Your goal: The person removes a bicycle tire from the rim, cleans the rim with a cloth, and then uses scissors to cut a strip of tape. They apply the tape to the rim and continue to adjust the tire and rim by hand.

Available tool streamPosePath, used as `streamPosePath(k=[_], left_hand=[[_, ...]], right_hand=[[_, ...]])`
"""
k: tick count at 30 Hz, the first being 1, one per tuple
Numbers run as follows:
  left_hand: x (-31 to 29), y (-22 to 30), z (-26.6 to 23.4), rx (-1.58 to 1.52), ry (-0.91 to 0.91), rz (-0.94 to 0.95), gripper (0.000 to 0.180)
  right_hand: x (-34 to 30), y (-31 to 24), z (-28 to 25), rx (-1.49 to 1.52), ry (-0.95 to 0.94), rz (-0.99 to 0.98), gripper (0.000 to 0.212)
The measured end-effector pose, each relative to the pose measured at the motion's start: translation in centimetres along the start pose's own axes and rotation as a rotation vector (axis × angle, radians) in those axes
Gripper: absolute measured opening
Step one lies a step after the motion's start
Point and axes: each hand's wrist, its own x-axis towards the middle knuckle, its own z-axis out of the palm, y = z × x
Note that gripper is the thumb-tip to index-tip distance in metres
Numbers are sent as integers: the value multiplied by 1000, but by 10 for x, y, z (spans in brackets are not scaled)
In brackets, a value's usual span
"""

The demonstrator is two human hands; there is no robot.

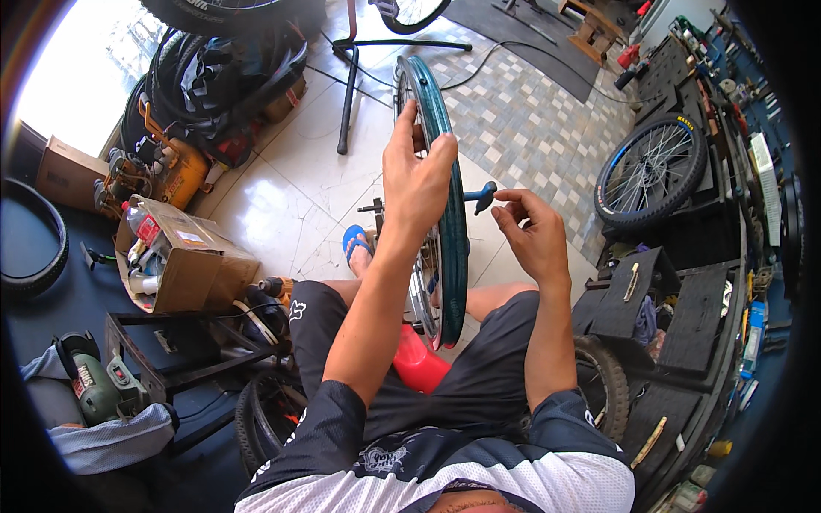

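A bicycle wheel rim [451, 248] with a teal rim strip stands upright between my knees, edge-on to me. My left hand [415, 171] grips the top of the rim, fingers wrapped over its edge. My right hand [532, 232] is just right of the rim and pinches a small blue-handled tool [484, 197] whose tip points at the rim. Silver spokes [425, 291] show on the rim's left side. A red stool [417, 361] sits under my thighs.
An open cardboard box [184, 256] of bottles and cans stands at left, near a green power tool [94, 385]. Tyres are piled at the back left [227, 77]. A spoked wheel [650, 171] leans on dark shelving at right. A black work stand [351, 77] is ahead.
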Motion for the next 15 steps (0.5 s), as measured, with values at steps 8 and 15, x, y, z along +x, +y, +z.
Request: streamPosePath(k=[8, 15], left_hand=[[25, 5, -1, 50, -31, -45, 83], [37, 8, 3, 14, 15, -66, 71]], right_hand=[[1, 14, 17, 74, -62, 22, 21], [4, 12, 23, 88, -76, -18, 18]])
